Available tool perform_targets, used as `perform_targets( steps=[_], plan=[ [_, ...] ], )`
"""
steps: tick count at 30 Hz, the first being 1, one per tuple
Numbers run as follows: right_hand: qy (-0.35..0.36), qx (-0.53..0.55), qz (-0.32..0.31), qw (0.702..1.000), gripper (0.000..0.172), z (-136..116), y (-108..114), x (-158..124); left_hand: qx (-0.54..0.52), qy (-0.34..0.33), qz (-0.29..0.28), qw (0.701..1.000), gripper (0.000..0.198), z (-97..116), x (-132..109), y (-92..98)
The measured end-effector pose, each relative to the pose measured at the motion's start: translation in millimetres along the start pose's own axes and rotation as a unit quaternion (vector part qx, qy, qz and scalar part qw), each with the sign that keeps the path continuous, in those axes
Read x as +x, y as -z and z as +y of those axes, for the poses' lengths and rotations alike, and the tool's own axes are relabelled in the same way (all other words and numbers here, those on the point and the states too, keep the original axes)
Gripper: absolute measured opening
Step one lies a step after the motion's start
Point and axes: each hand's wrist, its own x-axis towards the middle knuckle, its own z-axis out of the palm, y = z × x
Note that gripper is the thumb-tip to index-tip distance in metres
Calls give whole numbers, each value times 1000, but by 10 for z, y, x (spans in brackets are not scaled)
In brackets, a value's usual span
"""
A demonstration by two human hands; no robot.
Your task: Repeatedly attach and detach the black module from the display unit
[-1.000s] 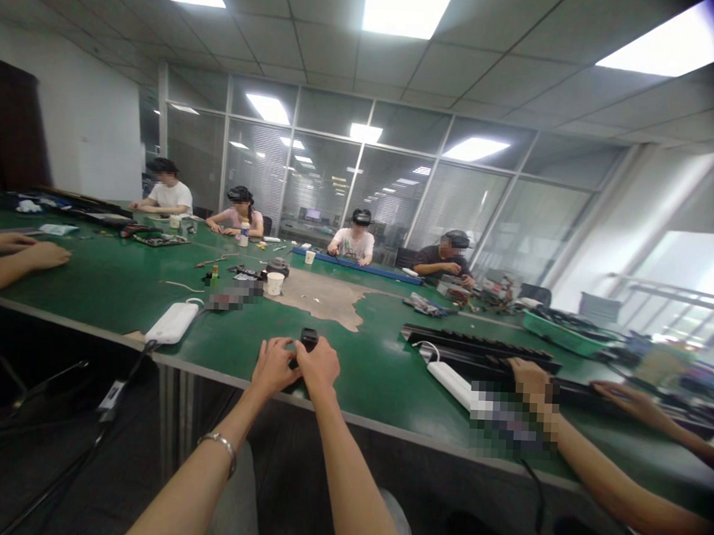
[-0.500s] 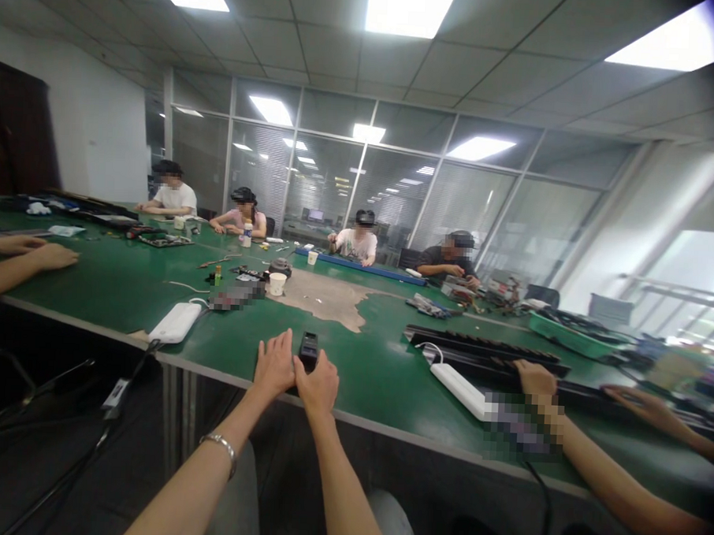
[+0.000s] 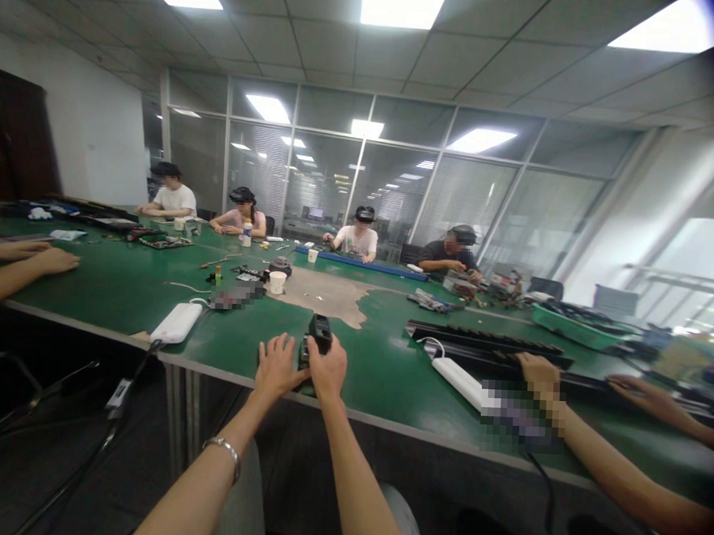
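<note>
Head camera: the right hand point(image 3: 327, 366) has its grip around a black, boxy, plastic-looking thing point(image 3: 320, 331), this side of the white paper cup point(image 3: 277, 283). The left hand point(image 3: 278, 368) has loose, spread fingers. The thing looks hard and light; hold its sides.

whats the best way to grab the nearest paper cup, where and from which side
Probably best by its side wall, just below the rim, coming from the near right. The cup stands upright and narrows downward, so a light grip around the wall should suit it. The tan patch leaves that side more open, while dark parts lie to its left.
</note>
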Motion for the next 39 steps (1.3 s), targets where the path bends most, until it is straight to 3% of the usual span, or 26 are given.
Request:
perform_targets(
  steps=[4, 8, 13, 16, 21, 30, 35, 39],
  plan=[
    [-19, -14, 41, 999, 57, 303, 138, 73, -18, -15, 4, 1000, 74, 2, 3, 15],
    [-47, -53, 27, 997, 55, 646, 175, 10, -33, -13, -16, 999, 66, 10, 11, 54],
    [-22, -95, 9, 995, 65, 783, 129, -83, -43, -20, -29, 998, 59, 18, 6, 98],
    [-7, -117, 7, 993, 75, 782, 123, -107, -43, -19, -37, 998, 59, 15, 9, 107],
    [-11, -125, 0, 992, 74, 755, 151, -126, -38, -19, -52, 998, 57, 20, 28, 106],
    [-18, -101, -12, 995, 48, 700, 196, -113, -45, -29, -38, 998, 53, 33, 21, 121],
    [-65, -9, -32, 997, 47, 429, 251, 44, -49, -29, -40, 998, 50, 38, 16, 131],
    [-40, -8, -40, 998, 46, 114, 200, 129, -45, -27, -32, 998, 50, 20, 17, 97]
  ],
)
